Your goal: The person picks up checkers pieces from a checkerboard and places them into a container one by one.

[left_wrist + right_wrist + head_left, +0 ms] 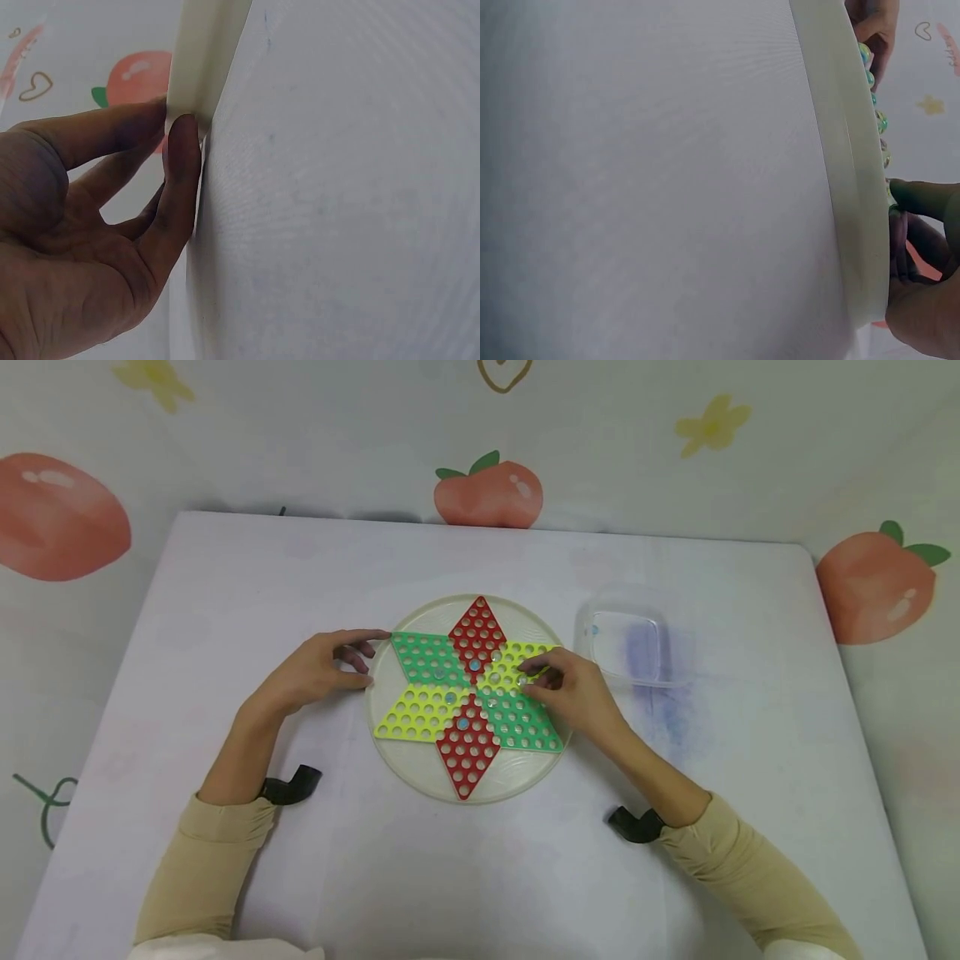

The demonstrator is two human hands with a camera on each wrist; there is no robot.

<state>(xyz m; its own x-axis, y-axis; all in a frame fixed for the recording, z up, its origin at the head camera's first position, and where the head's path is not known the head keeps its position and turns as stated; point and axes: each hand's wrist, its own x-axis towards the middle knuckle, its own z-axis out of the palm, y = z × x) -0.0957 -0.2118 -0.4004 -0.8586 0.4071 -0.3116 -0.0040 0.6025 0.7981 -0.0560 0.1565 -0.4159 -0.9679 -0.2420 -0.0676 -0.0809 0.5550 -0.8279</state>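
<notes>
A round, cream Chinese checkers board (390,768) with a red, green and yellow star of holes lies on the table. Several glass marbles, such as one blue marble (462,724), sit near the star's centre. My right hand (573,689) is over the right yellow section, thumb and forefinger pinching a clear marble (522,681). In the right wrist view, those fingertips meet at the board's top surface beside a row of marbles (882,122). My left hand (315,668) touches the board's left rim with thumb and fingertips, its forefinger stretched to the green corner; the left wrist view shows fingertips against the rim (199,67).
A transparent plastic box (622,681) stands right of the board, with a small bluish marble (595,630) in it. The white table (450,877) meets a backdrop printed with fruit and flowers (487,493). Black wrist mounts (292,786) sit on both forearms.
</notes>
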